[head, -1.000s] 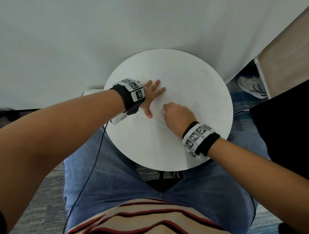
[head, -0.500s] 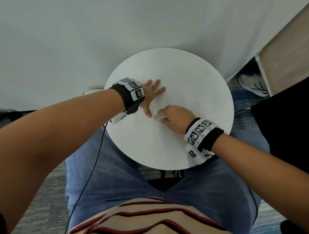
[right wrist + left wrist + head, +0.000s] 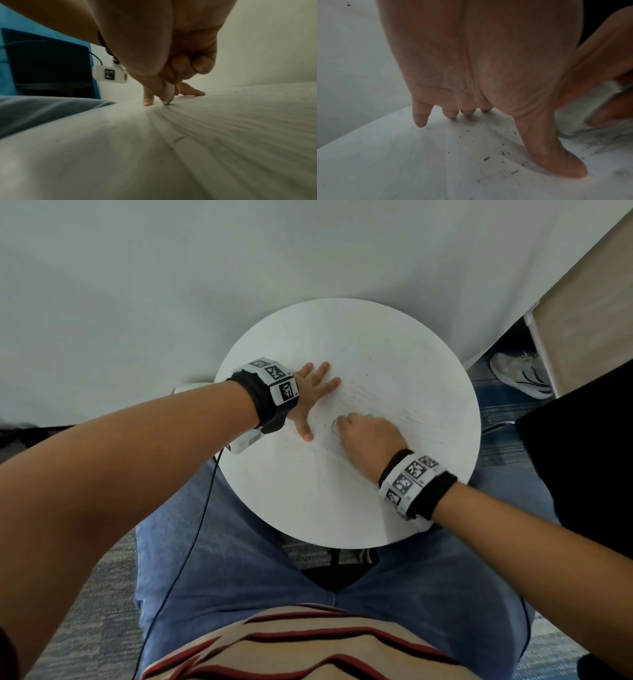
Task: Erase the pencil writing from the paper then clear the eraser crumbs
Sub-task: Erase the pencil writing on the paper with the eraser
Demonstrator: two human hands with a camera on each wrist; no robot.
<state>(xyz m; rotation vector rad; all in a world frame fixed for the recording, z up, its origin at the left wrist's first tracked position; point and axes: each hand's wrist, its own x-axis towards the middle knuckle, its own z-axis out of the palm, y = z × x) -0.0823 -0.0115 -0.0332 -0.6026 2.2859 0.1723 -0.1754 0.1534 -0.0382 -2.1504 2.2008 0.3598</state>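
Observation:
A white sheet of paper [image 3: 387, 392] lies on the round white table [image 3: 308, 508], hard to tell apart from it. My left hand [image 3: 310, 395] lies flat on the paper with fingers spread, thumb [image 3: 556, 155] pressed down. My right hand [image 3: 363, 440] pinches a white eraser [image 3: 169, 94] whose tip touches the paper just right of the left thumb. Faint pencil strokes [image 3: 180, 138] streak the sheet in the right wrist view. Dark eraser crumbs [image 3: 488, 158] are scattered beneath the left palm, and a grey smudge [image 3: 604, 140] lies under the blurred eraser [image 3: 583, 102].
The table stands over my lap in blue jeans [image 3: 239, 559]. A black cable [image 3: 191, 542] hangs down at the left. A white wall [image 3: 205, 268] is behind; a shoe [image 3: 520, 374] and a dark panel [image 3: 589, 457] lie to the right.
My right hand has rubbed the eraser back and forth: it swung toward the left thumb, then slid a little up and away. My left hand has stayed pressed flat on the paper.

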